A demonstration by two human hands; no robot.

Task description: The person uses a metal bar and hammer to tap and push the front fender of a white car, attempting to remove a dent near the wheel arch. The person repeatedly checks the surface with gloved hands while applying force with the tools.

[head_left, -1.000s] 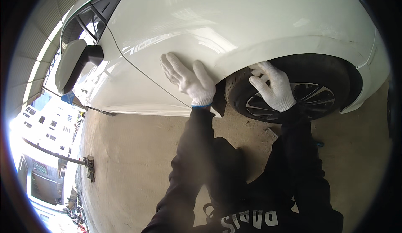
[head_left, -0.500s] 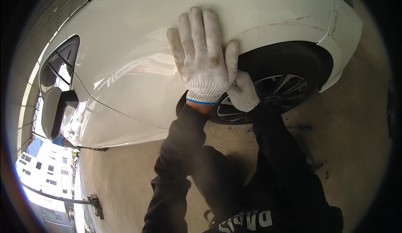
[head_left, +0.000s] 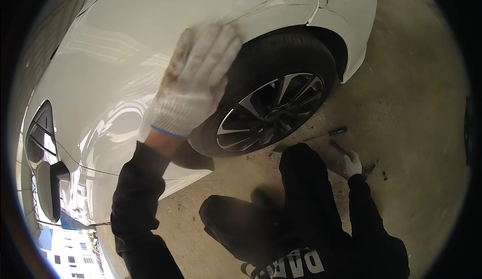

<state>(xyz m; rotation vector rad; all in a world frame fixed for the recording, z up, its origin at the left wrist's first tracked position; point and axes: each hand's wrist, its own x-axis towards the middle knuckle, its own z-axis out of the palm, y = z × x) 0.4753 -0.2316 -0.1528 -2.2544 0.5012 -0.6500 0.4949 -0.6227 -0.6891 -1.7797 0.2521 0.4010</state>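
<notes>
white glossy car fender [head_left: 125, 40]: is arching over a black-tyred, silver-spoked wheel [head_left: 271, 116]. left hand [head_left: 193, 81], white-knit-gloved: is lying flat against the fender, gripping nothing. right hand [head_left: 353, 166], likewise gloved: is leaving the wheel, now meeting a dark bar-shaped tool [head_left: 340, 147] above brown floor [head_left: 401, 128], grip indiscernible; panel contact is seemingly becoming one-handed.

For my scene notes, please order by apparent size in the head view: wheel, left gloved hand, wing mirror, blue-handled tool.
Largest to smallest:
1. Wheel, partly hidden
2. Left gloved hand
3. Wing mirror
4. Blue-handled tool
</notes>
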